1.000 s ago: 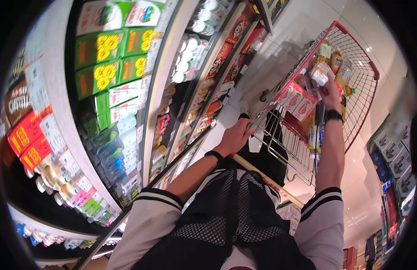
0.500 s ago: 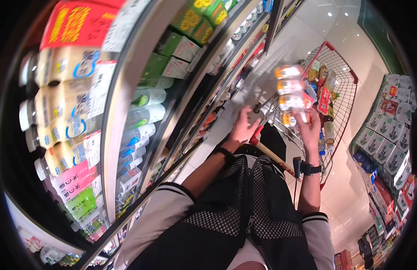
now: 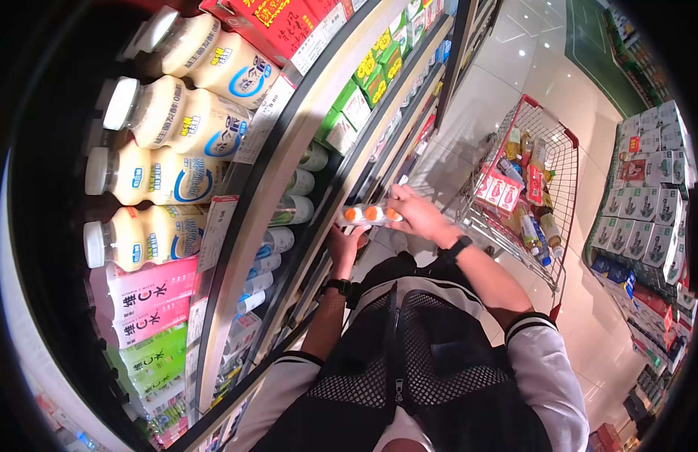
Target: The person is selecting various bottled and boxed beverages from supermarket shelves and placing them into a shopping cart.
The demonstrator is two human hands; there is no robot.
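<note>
Both hands grip one multipack of small orange-capped bottles (image 3: 370, 215): the right hand (image 3: 415, 215) closes over its end, the left hand (image 3: 344, 242) cups it from beneath, just beside the refrigerated shelf (image 3: 289, 162). Yogurt drink bottles (image 3: 168, 177) line that shelf. Behind stands a red shopping cart (image 3: 541, 184), loaded with groceries.

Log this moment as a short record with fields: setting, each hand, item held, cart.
setting: shop aisle beside a chilled shelf of drinks
left hand: under the multipack, holding it from below
right hand: gripping the pack's right end
item: multipack of small bottles with orange caps, held level near the shelf edge
cart: red wire cart, part filled with goods, to the person's right, untouched
</note>
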